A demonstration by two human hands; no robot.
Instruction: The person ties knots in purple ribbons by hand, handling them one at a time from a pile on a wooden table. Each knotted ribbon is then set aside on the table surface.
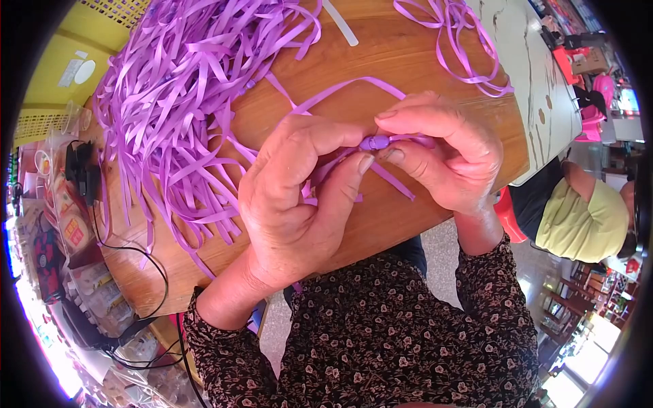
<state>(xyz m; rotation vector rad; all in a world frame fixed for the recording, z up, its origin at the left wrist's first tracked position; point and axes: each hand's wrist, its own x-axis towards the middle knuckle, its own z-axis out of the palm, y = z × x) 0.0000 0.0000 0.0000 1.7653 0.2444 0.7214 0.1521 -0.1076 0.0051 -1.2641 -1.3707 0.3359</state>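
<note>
Between my two hands, above the table, is a small purple plastic clasp on a purple ribbon lanyard. My left hand pinches the clasp's left end between thumb and forefinger. From the other side, the thumb and fingers of my right hand close on its right end and the ribbon there. The lanyard's strap loops up behind the fingers, and a loose ribbon end hangs below the clasp. My fingers hide part of the clasp, so I cannot tell whether its halves are fully joined.
A big heap of purple lanyards covers the left of the wooden table. More lanyards lie at the far right, near a pale strip. A yellow plastic crate stands far left; a black cable runs below it. Another person sits at right.
</note>
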